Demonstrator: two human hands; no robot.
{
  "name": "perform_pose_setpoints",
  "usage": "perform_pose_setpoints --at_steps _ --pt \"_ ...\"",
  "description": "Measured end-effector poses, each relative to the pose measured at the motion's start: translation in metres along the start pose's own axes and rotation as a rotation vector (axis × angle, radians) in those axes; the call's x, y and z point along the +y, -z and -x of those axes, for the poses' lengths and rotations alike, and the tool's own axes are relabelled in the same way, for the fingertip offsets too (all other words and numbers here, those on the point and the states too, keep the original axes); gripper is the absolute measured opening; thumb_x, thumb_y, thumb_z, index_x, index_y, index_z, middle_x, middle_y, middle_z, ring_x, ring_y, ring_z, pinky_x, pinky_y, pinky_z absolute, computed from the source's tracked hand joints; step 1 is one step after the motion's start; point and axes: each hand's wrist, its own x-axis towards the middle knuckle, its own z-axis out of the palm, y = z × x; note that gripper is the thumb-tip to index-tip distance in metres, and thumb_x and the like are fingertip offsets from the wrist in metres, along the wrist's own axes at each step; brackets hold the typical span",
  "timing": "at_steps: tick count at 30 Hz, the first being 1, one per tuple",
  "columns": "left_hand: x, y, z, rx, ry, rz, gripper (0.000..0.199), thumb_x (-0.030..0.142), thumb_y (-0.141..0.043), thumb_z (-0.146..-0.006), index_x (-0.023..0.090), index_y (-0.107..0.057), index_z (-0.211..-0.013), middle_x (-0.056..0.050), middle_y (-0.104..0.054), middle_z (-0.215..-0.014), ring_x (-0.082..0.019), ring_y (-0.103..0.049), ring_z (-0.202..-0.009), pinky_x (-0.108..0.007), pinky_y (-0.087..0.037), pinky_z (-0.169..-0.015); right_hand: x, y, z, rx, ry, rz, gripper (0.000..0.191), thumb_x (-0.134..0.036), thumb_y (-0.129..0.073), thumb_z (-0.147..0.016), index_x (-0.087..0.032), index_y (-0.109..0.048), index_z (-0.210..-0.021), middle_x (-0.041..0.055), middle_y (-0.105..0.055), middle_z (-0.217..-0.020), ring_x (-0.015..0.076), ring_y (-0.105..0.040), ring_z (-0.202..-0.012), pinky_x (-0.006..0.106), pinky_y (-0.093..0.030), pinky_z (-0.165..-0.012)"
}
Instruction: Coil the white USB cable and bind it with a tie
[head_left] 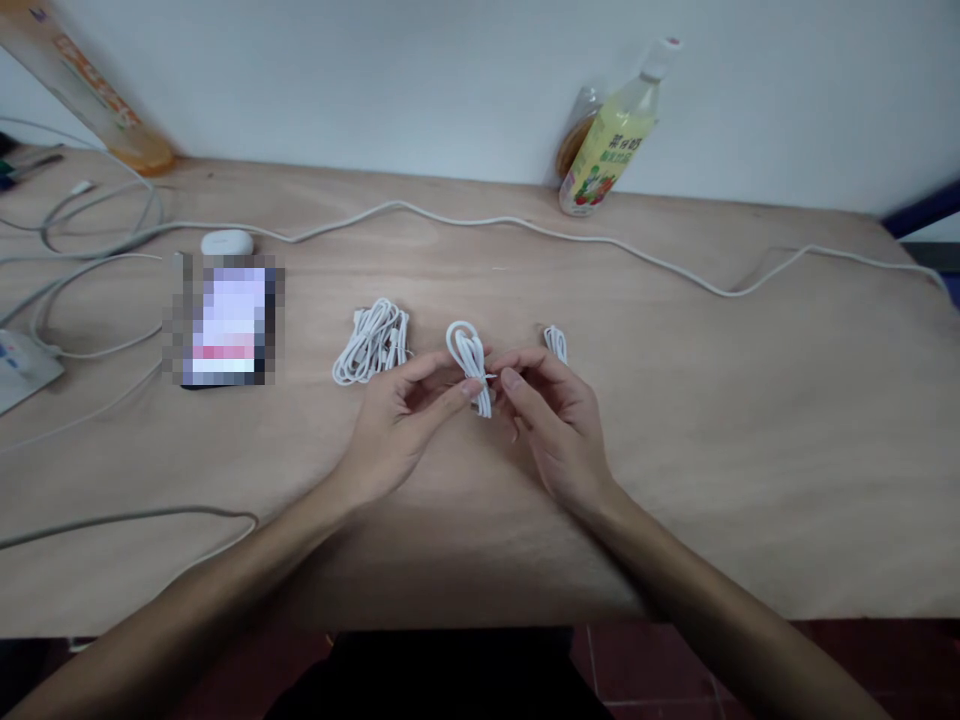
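Observation:
My left hand (409, 420) pinches a coiled white cable (466, 350) between thumb and fingers, holding it around its middle just over the table. A thin white tie (490, 377) sticks out from the cable's waist. The thumb and forefinger of my right hand (559, 415) are closed on the end of that tie. Left of my hands lies a pile of coiled white cables (371, 342), partly behind my left fingers. Another coiled white cable (555, 342) rests beyond my right hand, which hides its lower part.
On the wooden table (750, 420) at left are a phone (229, 325) with a blurred screen, a white earbud case (226, 243) and a power strip (26, 365). A long white cord (510, 222) runs along the back. A yellow-labelled bottle (611, 140) and an orange bottle (97, 90) stand by the wall.

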Motion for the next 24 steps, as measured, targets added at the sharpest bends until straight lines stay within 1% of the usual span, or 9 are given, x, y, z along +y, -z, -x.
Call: perform_pose_setpoints --at_steps 3,8,11,14,19,22,24 --pt "-0.001 0.0 0.0 -0.001 0.001 0.036 0.026 0.036 -0.089 -0.092 0.02 -0.087 -0.112 -0.008 -0.088 -0.117 -0.027 -0.082 -0.111 -0.043 -0.061 -0.111 0.0 0.001 -0.001 0.021 -0.003 -0.002 0.03 -0.054 -0.084 -0.093 -0.025 -0.076 -0.096 -0.002 -0.067 -0.081 0.011 -0.047 -0.059 0.024 -0.038 -0.047" --pt "-0.004 0.002 0.0 -0.013 -0.027 0.044 0.023 0.03 -0.088 -0.094 0.02 -0.087 -0.115 -0.007 -0.089 -0.116 -0.024 -0.084 -0.108 -0.038 -0.063 -0.108 0.001 0.002 -0.002 0.062 -0.021 0.04 0.034 -0.056 -0.084 -0.092 -0.024 -0.072 -0.089 -0.0055 -0.056 -0.069 0.01 -0.042 -0.055 0.023 -0.034 -0.045" --pt "-0.005 0.003 -0.001 -0.005 -0.062 -0.002 0.022 0.03 -0.085 -0.096 0.02 -0.087 -0.116 -0.007 -0.088 -0.118 -0.024 -0.083 -0.109 -0.038 -0.063 -0.108 0.0 0.002 -0.002 0.045 -0.031 0.058 0.035 -0.056 -0.084 -0.092 -0.024 -0.072 -0.087 -0.0055 -0.055 -0.069 0.0099 -0.041 -0.055 0.025 -0.033 -0.047" --pt "-0.006 0.005 0.0 0.005 -0.093 -0.063 0.021 0.029 -0.084 -0.097 0.021 -0.087 -0.116 -0.007 -0.089 -0.117 -0.025 -0.083 -0.109 -0.037 -0.064 -0.103 0.0 0.002 -0.002 0.02 -0.026 0.08 0.035 -0.055 -0.084 -0.093 -0.024 -0.073 -0.085 -0.0055 -0.055 -0.068 0.0098 -0.039 -0.055 0.026 -0.033 -0.049" --pt "-0.009 0.007 0.0 -0.007 -0.231 -0.169 0.016 0.026 -0.081 -0.101 0.024 -0.088 -0.115 -0.005 -0.086 -0.121 -0.021 -0.08 -0.111 -0.031 -0.062 -0.102 -0.001 0.002 -0.002 0.002 -0.063 0.089 0.038 -0.059 -0.082 -0.093 -0.023 -0.072 -0.082 -0.0059 -0.051 -0.065 0.0102 -0.039 -0.054 0.026 -0.032 -0.048" --pt "-0.011 0.008 0.0 -0.013 -0.323 -0.27 0.016 0.027 -0.081 -0.102 0.025 -0.088 -0.116 -0.005 -0.086 -0.115 -0.019 -0.078 -0.106 -0.029 -0.06 -0.098 0.0 0.002 -0.002 0.004 -0.08 0.071 0.04 -0.06 -0.084 -0.091 -0.023 -0.072 -0.083 -0.006 -0.052 -0.065 0.0099 -0.039 -0.054 0.025 -0.031 -0.047" --pt "-0.012 0.009 0.0 -0.013 -0.354 -0.33 0.016 0.029 -0.08 -0.103 0.024 -0.088 -0.117 -0.006 -0.085 -0.111 -0.02 -0.077 -0.102 -0.03 -0.061 -0.095 0.001 0.003 -0.002 0.002 -0.081 0.051 0.039 -0.059 -0.085 -0.09 -0.023 -0.071 -0.083 -0.006 -0.052 -0.066 0.0096 -0.038 -0.054 0.025 -0.03 -0.046"
